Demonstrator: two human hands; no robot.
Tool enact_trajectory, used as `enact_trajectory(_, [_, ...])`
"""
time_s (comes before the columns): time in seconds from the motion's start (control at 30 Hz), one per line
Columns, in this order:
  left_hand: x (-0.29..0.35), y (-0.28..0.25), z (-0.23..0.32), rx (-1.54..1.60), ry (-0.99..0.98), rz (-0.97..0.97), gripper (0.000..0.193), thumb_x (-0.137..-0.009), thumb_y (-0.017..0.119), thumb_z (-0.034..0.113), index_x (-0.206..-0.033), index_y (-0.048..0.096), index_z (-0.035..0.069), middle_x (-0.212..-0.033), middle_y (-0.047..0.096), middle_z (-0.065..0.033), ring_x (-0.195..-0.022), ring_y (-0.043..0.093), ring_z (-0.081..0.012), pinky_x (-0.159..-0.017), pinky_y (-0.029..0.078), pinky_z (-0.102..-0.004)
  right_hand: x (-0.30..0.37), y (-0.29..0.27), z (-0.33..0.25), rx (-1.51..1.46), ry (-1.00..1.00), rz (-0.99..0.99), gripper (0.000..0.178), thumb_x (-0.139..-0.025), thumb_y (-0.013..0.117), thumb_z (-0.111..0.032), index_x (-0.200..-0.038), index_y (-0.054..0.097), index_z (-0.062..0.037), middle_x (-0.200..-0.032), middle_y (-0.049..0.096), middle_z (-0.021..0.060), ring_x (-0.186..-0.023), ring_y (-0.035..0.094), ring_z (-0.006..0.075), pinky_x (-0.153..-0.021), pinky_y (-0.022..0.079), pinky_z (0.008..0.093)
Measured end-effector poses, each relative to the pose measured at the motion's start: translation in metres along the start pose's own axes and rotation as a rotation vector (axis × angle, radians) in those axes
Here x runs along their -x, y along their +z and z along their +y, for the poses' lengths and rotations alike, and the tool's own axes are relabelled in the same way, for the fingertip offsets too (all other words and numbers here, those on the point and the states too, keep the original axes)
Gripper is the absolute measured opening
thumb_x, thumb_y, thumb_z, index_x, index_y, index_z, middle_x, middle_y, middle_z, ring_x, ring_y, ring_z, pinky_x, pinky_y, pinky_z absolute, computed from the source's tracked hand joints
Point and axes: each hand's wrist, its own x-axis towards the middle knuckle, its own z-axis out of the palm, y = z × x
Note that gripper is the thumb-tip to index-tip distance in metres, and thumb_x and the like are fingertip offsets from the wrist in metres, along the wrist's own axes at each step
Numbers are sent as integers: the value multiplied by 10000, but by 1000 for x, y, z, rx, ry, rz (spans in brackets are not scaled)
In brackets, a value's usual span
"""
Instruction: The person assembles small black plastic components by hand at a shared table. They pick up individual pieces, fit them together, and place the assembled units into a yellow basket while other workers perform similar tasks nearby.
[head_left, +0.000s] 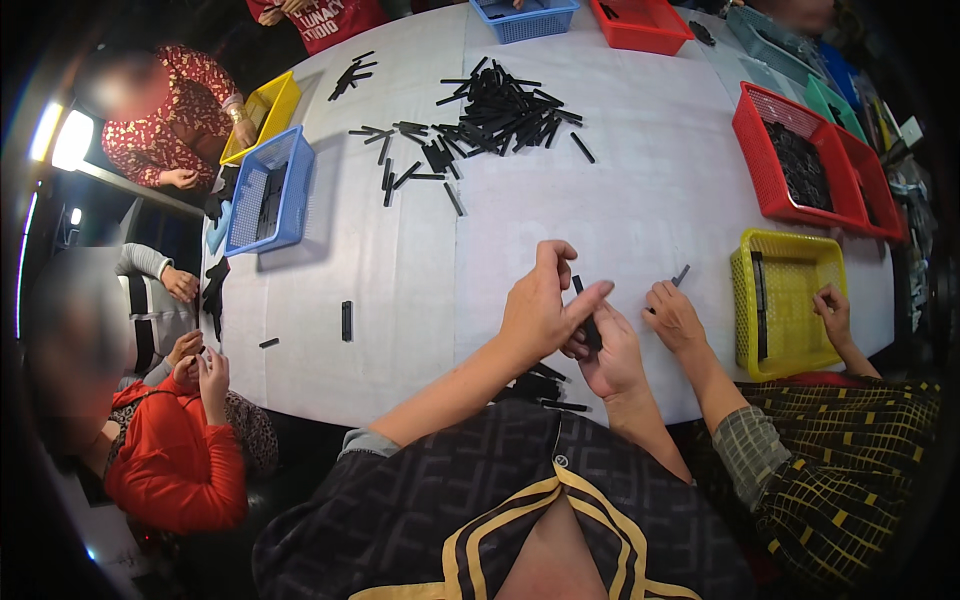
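My right hand [612, 358] is closed around a slim black strip [590, 332], which stands roughly upright between thumb and fingers in front of my chest. Right beside it on the left, my left hand [543, 303] has its thumb stretched across toward the strip's upper part. Its index finger is raised and bent, apart from the thumb; I see nothing held in it. Several loose black strips [545, 383] lie at the table edge below my wrists, partly hidden by my clothing and arm.
A heap of black strips [505, 108] lies on the white table [400, 290], with a single black piece [347, 321] to the left. Blue [297, 215], yellow [745, 300] and red [750, 135] baskets line the sides. A co-worker's hand [677, 315] is close on my right; others sit left.
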Motion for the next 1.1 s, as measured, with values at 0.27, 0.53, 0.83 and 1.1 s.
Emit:
enact_trajectory(0.27, [-4, 2, 15, -116, 205, 104, 607, -768, 669, 320, -1206, 393, 5, -889, 503, -154, -788, 512, -269, -665, 422, -361, 11, 22, -3, 86, -35, 195, 270, -965, 370, -242, -817, 461, -34, -655, 385, 9, -542, 332, 92, -511, 309, 237])
enact_trajectory(0.53, [-12, -5, 34, 248, 366, 165, 517, -816, 610, 183, -1239, 366, 13, -1080, 468, -113, -921, 466, -182, -779, 401, -324, 2, -5, 21, 298, -164, -25, 260, -957, 381, -251, -809, 456, -51, -664, 412, 18, -557, 366, 102, -545, 342, 245])
enact_trajectory(0.83, [-49, 3, 44, 330, 716, 141, 400, -777, 640, 197, -1107, 484, 34, -971, 510, -124, -789, 499, -237, -686, 431, -311, 17, 6, 21, 8, 275, -98, 238, -918, 487, -277, -923, 517, -41, -728, 501, 16, -626, 481, 125, -561, 411, 284])
enact_trajectory(1.1, [-22, 2, 57, 173, 1080, -8, 428, -692, 700, 269, -1020, 545, 40, -888, 535, -120, -786, 531, -295, -678, 437, -372, 22, -3, 31, 40, 197, -66, 263, -940, 431, -273, -969, 539, -35, -749, 560, 47, -630, 560, 171, -591, 463, 283])
